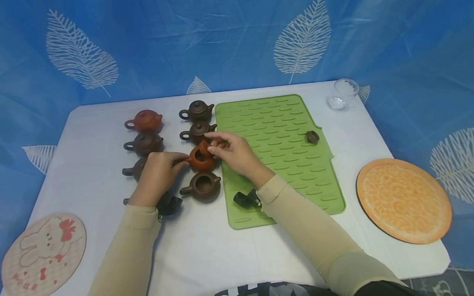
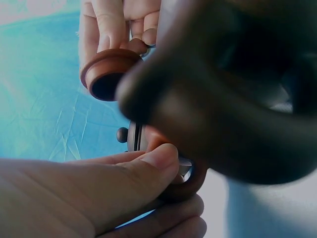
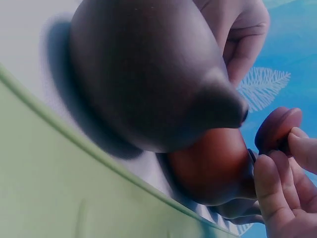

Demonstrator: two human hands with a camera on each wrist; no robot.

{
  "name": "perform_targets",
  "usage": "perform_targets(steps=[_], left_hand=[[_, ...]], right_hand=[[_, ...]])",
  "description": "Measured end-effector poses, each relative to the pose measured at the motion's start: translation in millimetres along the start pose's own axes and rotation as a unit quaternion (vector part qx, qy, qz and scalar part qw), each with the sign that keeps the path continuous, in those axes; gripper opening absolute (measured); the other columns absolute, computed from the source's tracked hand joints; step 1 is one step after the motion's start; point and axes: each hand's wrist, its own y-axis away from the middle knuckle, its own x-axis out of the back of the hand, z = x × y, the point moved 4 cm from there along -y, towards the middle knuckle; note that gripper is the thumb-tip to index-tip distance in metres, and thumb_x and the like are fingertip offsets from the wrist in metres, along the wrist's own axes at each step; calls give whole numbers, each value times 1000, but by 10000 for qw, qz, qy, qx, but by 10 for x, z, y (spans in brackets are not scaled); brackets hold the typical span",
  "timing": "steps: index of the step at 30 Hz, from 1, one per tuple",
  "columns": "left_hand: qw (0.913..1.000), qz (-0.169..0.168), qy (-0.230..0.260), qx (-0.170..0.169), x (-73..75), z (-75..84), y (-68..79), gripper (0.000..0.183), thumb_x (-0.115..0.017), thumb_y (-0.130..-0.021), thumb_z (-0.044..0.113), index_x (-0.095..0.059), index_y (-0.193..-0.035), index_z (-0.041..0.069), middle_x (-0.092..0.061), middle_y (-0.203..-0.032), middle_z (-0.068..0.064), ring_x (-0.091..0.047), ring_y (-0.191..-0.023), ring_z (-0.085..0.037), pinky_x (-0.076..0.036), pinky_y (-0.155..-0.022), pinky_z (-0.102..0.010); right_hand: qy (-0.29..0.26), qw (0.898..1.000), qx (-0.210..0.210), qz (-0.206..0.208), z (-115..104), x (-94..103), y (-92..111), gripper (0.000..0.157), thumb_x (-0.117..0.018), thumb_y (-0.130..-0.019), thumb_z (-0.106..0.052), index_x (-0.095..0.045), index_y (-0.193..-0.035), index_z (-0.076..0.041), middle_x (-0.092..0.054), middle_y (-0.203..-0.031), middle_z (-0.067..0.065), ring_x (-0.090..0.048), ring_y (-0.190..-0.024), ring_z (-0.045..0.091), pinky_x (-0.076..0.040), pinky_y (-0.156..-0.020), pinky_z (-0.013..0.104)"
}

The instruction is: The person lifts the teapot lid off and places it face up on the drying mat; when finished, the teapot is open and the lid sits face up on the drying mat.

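- Red teapot (image 1: pixel 204 165), uncovered, between the two hands
- Left hand (image 1: pixel 158 173) pinching its handle (image 2: pixel 197 182)
- Right hand (image 1: pixel 236 154) pinching the tilted red lid (image 3: pixel 277 128) near the teapot's opening
- Lidless brown teapot (image 1: pixel 205 194) right of the left hand

White table (image 1: pixel 194 257), pretty packed tbh: two columns of little clay teapots (image 1: pixel 145 121), green textured mat (image 1: pixel 278 163), clear cup (image 1: pixel 340 94) up back, round orange mat (image 1: pixel 404 201) right, round bunny mat (image 1: pixel 43 256) left.
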Motion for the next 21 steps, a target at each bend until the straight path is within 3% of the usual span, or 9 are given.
perform_targets(steps=[3,7,12,16,21], left_hand=[[10000,5,4,13,-2,0,0,19,-81,-93,3,-81,-112,-1,-78,-105,-15,-74,-100,-31,-58,-89,-50],[10000,14,-10,-10,-2,8,-1,19,-81,-93,3,-81,-111,-1,-78,-104,-15,-75,-100,-31,-58,-88,-50],[10000,-32,-47,14,-1,13,-2,19,-81,-93,2,-81,-112,-1,-78,-104,-16,-75,-99,-31,-58,-88,-50],[10000,-71,-25,38,3,13,1,20,-81,-93,2,-81,-113,-2,-78,-104,-16,-75,-99,-31,-58,-89,-50],[10000,-69,-16,8,7,13,6,19,-80,-94,3,-80,-113,-1,-78,-104,-15,-75,-99,-31,-58,-88,-50]], right_hand=[[169,9998,95,-105,-10,8,5,50,-71,-102,-9,-63,-149,-25,-65,-105,3,-64,-90,18,-58,-78,31],[578,9976,225,-304,-31,2,20,43,-65,-106,-15,-66,-146,-32,-58,-106,3,-59,-92,18,-55,-78,32],[610,9965,290,-500,-40,-23,29,35,-62,-108,-15,-70,-141,-25,-57,-110,4,-60,-97,17,-55,-84,31],[312,9976,279,-543,-17,-37,25,32,-62,-108,-11,-68,-138,-18,-61,-117,3,-65,-97,17,-57,-86,31],[-124,9981,198,-563,26,-46,24,29,-65,-105,-5,-61,-133,-12,-67,-111,2,-67,-91,19,-59,-83,35]])
